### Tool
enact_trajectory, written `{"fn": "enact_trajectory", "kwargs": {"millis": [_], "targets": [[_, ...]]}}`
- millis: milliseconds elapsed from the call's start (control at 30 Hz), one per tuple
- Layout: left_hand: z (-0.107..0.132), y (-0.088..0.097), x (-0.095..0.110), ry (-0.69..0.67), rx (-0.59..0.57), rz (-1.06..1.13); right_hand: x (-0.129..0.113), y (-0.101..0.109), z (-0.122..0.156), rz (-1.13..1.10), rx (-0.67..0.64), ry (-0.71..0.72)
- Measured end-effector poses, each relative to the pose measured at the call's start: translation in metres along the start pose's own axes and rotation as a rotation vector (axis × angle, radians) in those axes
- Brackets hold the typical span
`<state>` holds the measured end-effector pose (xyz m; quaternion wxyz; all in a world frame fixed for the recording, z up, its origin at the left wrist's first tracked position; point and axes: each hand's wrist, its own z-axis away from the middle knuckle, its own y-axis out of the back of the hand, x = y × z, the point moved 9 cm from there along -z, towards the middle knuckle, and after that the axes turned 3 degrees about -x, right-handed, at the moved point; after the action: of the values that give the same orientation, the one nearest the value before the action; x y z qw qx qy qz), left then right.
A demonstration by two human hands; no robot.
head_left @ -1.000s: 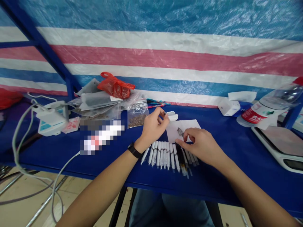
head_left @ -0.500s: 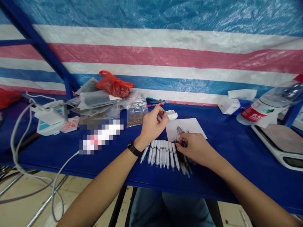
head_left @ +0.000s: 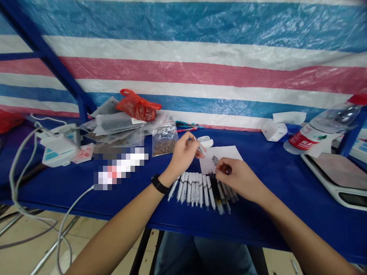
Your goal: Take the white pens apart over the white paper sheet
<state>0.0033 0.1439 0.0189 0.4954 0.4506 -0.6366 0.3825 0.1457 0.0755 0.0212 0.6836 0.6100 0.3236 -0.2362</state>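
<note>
White pens point(head_left: 192, 189), laid side by side at the near left of a white paper sheet point(head_left: 229, 152); dark slender sticks point(head_left: 219, 194) extend the row along its near edge. Grey pieces point(head_left: 214, 159) rest on the sheet. Right hand point(head_left: 239, 175): over its near edge, thumb and forefinger curled together; contents cannot be told. Left hand point(head_left: 185, 151): left of the sheet, fingertips drawn together beside a white case point(head_left: 207, 141); grip cannot be told. Digital scale point(head_left: 336, 172): well right of the sheet.
</note>
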Motion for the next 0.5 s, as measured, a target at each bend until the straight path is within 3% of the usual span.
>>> {"fn": "enact_trajectory", "kwargs": {"millis": [233,400,500], "targets": [[0.008,-0.022,-0.008,0.181,-0.177,0.19,0.0,0.044,0.005,-0.361,0.336,0.133],[0.024,-0.051,-0.007,0.312,-0.461,0.37,0.0,0.042,0.006,-0.492,0.362,0.185],[0.036,-0.064,-0.007,0.373,-0.618,0.362,-0.003,0.042,0.009,-0.527,0.396,0.227]]}}
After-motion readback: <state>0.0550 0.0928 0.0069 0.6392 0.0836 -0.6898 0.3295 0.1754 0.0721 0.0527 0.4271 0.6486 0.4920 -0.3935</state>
